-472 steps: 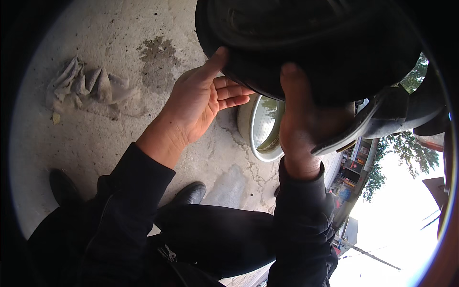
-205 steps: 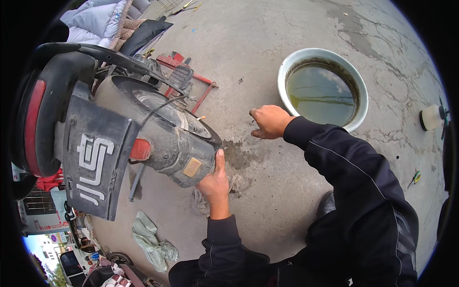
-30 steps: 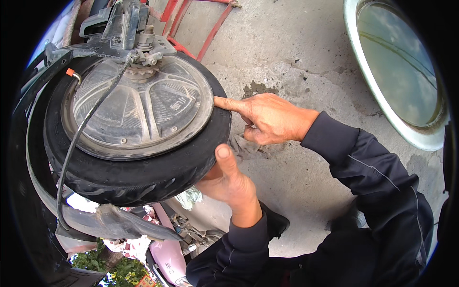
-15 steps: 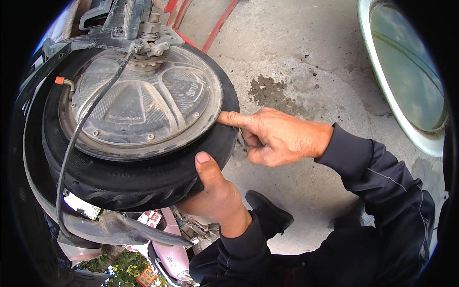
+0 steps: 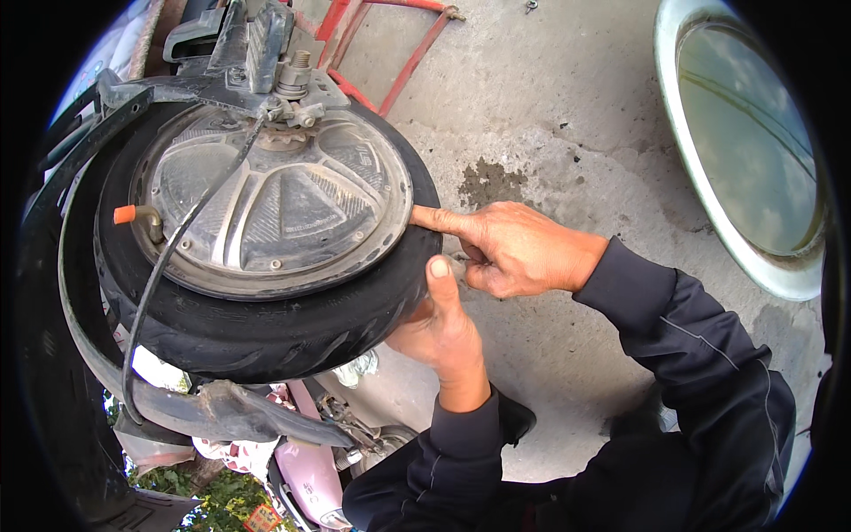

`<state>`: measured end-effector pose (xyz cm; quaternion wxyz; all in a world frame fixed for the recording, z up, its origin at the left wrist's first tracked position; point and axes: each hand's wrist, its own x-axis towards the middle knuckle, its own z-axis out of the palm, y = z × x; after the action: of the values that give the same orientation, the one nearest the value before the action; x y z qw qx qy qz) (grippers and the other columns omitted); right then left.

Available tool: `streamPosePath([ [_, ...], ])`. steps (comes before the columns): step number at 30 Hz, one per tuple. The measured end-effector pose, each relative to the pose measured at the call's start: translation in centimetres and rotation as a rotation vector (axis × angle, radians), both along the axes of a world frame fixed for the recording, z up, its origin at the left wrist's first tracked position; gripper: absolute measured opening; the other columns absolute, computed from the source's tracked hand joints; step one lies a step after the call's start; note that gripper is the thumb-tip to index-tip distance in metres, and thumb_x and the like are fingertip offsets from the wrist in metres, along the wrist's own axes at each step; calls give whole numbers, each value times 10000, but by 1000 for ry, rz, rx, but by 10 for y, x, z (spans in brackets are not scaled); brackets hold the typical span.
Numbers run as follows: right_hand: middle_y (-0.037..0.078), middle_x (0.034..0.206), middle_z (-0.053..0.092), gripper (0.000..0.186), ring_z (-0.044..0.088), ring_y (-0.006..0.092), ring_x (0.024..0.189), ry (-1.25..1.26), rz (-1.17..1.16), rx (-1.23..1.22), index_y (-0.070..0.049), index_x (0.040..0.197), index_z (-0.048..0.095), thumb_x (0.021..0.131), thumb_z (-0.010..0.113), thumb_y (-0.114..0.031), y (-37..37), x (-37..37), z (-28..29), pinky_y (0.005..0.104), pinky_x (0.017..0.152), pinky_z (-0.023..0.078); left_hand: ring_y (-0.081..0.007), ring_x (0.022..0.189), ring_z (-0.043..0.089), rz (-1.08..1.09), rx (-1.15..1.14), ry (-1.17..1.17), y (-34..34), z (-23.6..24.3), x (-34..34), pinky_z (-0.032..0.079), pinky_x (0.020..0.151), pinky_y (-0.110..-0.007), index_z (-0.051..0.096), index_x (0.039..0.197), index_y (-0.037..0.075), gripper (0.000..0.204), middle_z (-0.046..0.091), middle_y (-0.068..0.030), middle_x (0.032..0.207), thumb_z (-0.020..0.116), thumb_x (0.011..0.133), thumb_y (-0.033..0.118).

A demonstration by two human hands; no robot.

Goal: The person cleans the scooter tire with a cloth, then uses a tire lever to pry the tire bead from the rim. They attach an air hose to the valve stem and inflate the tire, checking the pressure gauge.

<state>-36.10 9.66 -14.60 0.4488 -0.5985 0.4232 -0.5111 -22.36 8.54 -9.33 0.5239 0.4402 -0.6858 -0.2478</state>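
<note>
A wheel with a grey metal hub cover (image 5: 292,208) and a black tyre (image 5: 355,332) lies nearly flat in view, mounted in its frame. My right hand (image 5: 510,248) points at the rim from the right. Its index finger is stretched out, the tip against the seam between rim and tyre, while the other fingers curl loosely with nothing visible in them. My left hand (image 5: 448,341) holds the tyre's near right edge; its thumb stands up beside the sidewall, and its fingers are hidden under the tyre. An orange-capped valve stem (image 5: 126,214) sticks out at the wheel's left.
A black cable (image 5: 191,213) crosses the hub from the axle nut (image 5: 299,75). A curved dark mudguard (image 5: 84,328) borders the wheel. Red metal bars (image 5: 412,58) lie beyond. At right stands a pale basin (image 5: 669,102) of water. A pink scooter (image 5: 310,470) shows below.
The wheel has turned counterclockwise, with the valve stem lower at the left. My left hand has moved right and up along the tyre edge. My right index finger stays at the rim.
</note>
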Motion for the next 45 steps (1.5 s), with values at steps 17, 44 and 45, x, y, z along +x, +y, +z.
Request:
streamPosePath([
  [17,77,633,494,860,512,209,582,-299,97,94,31,1554,375,730,613,-27,11,4,25,357,605,453,-256,1111,627,99,-128,-201,7,60,-5,508,993,-352,530,1303,-161,516,613,-207,1311,713,866,45],
  [44,166,676,609,916,641,340,662,-186,72,53,-84,1596,344,730,640,-36,-2,0,-1,451,675,509,-275,1173,619,151,-153,-281,4,66,-5,519,1014,-377,508,1356,-154,588,590,-218,1376,749,881,95],
  [45,151,673,604,906,636,310,650,-265,123,82,-64,1591,351,732,641,-36,1,0,3,429,671,510,-277,1172,619,145,-162,-268,3,65,-5,516,1018,-380,506,1361,-150,587,589,-216,1377,741,877,83],
])
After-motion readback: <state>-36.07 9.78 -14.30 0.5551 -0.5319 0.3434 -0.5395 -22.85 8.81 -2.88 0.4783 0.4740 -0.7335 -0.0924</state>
